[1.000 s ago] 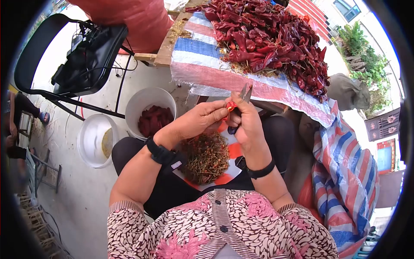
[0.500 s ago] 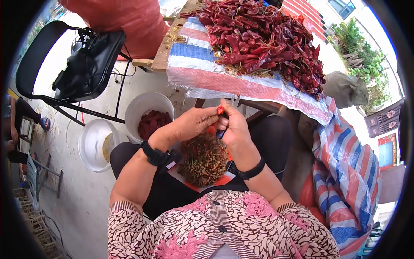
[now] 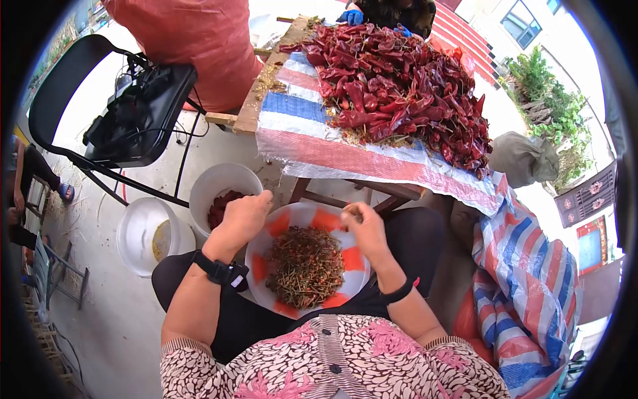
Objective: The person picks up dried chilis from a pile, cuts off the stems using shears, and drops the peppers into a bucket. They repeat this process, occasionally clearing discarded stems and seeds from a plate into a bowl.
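My left hand is closed at the near right rim of a white bucket with red dried chili peppers inside. Its fingertips are turned away, so I cannot see whether anything is in them. My right hand hovers over the right rim of a basin, fingers curled; what they hold, if anything, is hidden. On my lap between both arms rests the white-and-orange basin, holding a heap of chili stems and bits.
Ahead, a large pile of dried red chilies covers a striped sheet on a table. Another person's blue-gloved hand is behind it. A black chair and a second white bucket stand left; striped sheeting hangs right.
My hands were together over the basin, the left with a red chili piece, the right with metal blades. They have parted, the left toward the bucket. The blades no longer show; a blue-gloved hand appears.
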Tool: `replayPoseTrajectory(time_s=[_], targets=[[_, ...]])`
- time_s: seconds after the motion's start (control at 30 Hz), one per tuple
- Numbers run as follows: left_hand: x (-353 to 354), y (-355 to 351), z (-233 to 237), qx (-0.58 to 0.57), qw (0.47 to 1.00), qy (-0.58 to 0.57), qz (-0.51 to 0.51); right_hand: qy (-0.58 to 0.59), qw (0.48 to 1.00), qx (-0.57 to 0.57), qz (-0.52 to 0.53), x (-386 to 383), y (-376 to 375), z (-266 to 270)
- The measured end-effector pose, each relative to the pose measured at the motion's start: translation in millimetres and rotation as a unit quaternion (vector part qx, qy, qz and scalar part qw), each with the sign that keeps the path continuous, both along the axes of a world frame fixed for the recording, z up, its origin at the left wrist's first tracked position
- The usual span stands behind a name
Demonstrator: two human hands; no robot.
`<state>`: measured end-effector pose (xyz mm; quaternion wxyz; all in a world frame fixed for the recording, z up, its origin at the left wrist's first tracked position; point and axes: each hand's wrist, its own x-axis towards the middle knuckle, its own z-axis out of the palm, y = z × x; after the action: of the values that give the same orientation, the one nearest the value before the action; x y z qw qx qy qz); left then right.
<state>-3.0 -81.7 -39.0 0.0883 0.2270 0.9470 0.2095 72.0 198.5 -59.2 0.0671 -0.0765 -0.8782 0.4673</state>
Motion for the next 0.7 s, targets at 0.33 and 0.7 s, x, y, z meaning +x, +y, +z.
replayPoseTrajectory(time_s=[0.33, 0.7], targets=[[-2.6, -5.3, -22.6, -0.193, 0.981, 0.031, -0.010, 0.189, 0.960, 0.199, 0.044, -119.5, 5.7, 106.4], [-11.5, 9.7, -10.1, -0.112, 0.989, -0.022, -0.089, -0.046, 0.943, 0.304, 0.128, -341.4, 69.8, 80.9]])
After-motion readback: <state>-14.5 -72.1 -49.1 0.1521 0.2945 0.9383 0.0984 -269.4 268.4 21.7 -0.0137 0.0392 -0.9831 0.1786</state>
